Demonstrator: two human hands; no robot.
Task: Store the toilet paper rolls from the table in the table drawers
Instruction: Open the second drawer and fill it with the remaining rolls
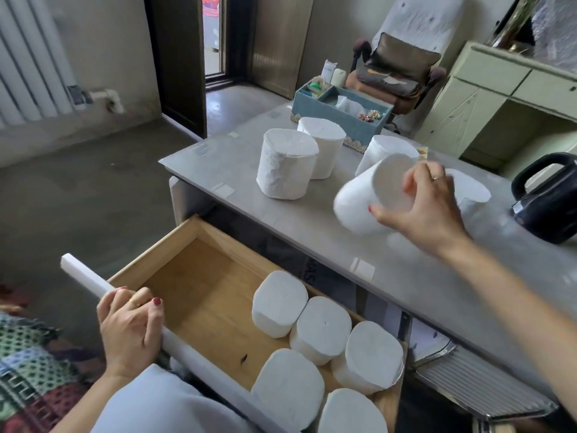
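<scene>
At the bottom of the frame the drawer [199, 295] stands open with five rolls [318, 329] packed into its right side and the left half bare; the left hand [131, 326] curls over the drawer's front edge at lower left; at centre right the right hand [427, 207] grips a tilted roll [359, 201] by its top, just above the table [312, 226]; beyond, four rolls [287, 164] wait, one partly hidden; the job looks roughly half done.

Matt white paper rolls [285, 165], bare wooden drawer [199, 276]; smooth grey table [312, 220], glossy black kettle [549, 198]
</scene>
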